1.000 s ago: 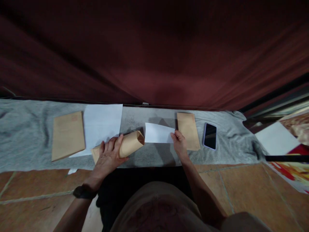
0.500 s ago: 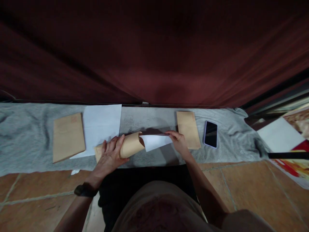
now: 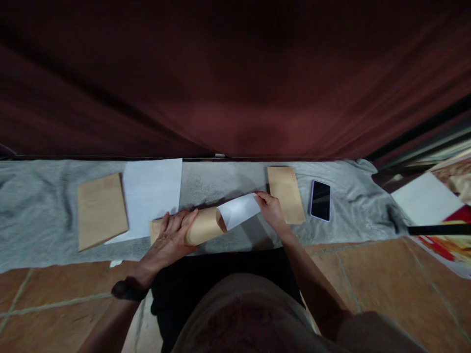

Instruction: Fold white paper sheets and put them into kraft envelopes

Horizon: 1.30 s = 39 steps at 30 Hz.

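Note:
A brown paper envelope (image 3: 204, 226) lies across the grey cloth in front of me, its right end bowed open. My left hand (image 3: 175, 233) is wrapped over its left part and grips it. A white sheet of paper (image 3: 240, 212) sticks out of the open end, its left part hidden inside the envelope. The fingers of my right hand (image 3: 270, 208) pinch the sheet's far right corner. Just beyond that hand lies a stack of brown envelopes (image 3: 287, 193).
White sheets (image 3: 152, 191) lie left of my hands, beside another brown envelope stack (image 3: 101, 211). A phone (image 3: 320, 201) rests on the grey cloth (image 3: 349, 211) at right. Dark red drapery (image 3: 235, 98) rises behind. Papers and a colourful printed bag (image 3: 449, 245) stand far right.
The white sheet has tilted upward at its right end, with my right hand slightly higher. My left hand and the envelope have shifted a little to the right.

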Motion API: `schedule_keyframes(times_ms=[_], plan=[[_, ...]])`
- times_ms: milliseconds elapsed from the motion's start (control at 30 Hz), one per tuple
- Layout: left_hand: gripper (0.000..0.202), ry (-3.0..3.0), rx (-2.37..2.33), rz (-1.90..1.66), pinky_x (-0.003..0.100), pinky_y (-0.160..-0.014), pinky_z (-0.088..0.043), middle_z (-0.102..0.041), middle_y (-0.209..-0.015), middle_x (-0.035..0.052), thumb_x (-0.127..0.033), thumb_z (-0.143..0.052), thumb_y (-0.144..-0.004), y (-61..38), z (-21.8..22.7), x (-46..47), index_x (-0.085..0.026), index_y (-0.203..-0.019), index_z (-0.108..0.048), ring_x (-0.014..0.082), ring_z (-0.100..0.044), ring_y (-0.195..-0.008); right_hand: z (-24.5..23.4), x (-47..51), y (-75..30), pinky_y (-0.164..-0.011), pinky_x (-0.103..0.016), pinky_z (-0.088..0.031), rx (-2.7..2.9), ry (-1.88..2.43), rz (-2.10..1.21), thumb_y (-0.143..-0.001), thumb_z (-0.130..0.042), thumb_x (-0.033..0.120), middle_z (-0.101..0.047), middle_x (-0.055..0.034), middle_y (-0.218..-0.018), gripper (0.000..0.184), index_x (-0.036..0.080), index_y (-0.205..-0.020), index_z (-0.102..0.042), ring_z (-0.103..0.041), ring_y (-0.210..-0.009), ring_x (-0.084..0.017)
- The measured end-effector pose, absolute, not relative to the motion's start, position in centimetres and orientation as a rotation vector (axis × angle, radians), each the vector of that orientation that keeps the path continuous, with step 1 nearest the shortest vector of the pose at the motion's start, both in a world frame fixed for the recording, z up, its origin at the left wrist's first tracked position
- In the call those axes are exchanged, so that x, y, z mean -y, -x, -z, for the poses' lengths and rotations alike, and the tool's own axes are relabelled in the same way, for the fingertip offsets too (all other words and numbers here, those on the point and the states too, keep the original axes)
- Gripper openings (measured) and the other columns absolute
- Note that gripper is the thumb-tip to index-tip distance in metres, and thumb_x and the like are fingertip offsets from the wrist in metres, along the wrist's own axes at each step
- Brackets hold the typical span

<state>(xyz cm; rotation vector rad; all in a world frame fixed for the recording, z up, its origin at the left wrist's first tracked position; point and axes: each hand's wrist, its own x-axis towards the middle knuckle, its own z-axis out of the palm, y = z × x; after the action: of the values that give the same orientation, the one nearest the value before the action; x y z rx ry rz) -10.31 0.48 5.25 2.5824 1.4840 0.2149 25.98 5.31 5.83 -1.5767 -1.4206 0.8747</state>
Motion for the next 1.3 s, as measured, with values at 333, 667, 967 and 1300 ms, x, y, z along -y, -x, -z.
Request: schedule_keyframes(times_ms=[333,667,967,1300], plan=[[0.114,-2.561,-1.53,-0.168,0.069,-0.124,-0.02,-0.047,-0.153,0.0225,-0.047,-0.08,-0.075,10.0,-5.3,-0.4,-0.023,-0.166,-0.016,0.0425,-0.045,-0.145,-4.7,-3.3,-23.7,-0.082,-0.032,-0.057,1.347,1.671,-0.824,-0.098,-0.052,0.03,-0.081,-0.0047,-0.099,0.028,0.026,-0.104,-0.079,-0.073,-0.086,-0.022],[0.117,-2.574,-1.489,-0.196,0.069,-0.124,-0.018,-0.047,-0.153,0.0234,-0.042,-0.082,-0.073,8.5,-5.5,-0.8,-0.02,-0.166,-0.014,0.0428,-0.043,-0.146,-3.8,-1.7,-20.7,-0.077,-0.027,-0.052,1.647,1.635,-0.956,-0.099,-0.058,0.027,-0.075,-0.0032,-0.089,0.024,0.025,-0.084,-0.076,-0.068,-0.08,-0.019],[0.112,-2.666,-1.409,-0.273,0.066,-0.126,-0.018,-0.049,-0.154,0.0222,-0.034,-0.082,-0.071,6.8,-5.8,-1.1,-0.019,-0.164,-0.021,0.0431,-0.045,-0.145,-3.3,-1.4,-18.2,-0.09,-0.026,-0.052,1.668,1.665,-1.009,-0.101,-0.056,0.017,-0.075,-0.0081,-0.109,0.026,0.02,-0.086,-0.077,-0.071,-0.097,-0.017],[0.11,-2.704,-1.343,-0.291,0.066,-0.126,-0.018,-0.048,-0.154,0.0214,-0.034,-0.081,-0.073,5.7,-5.9,-1.8,-0.02,-0.165,-0.023,0.0429,-0.044,-0.145,-4.2,-2.0,-18.5,-0.067,-0.023,-0.042,1.684,1.82,-1.059,-0.098,-0.061,0.019,-0.077,-0.007,-0.095,0.025,0.019,-0.077,-0.075,-0.068,-0.078,-0.015]])
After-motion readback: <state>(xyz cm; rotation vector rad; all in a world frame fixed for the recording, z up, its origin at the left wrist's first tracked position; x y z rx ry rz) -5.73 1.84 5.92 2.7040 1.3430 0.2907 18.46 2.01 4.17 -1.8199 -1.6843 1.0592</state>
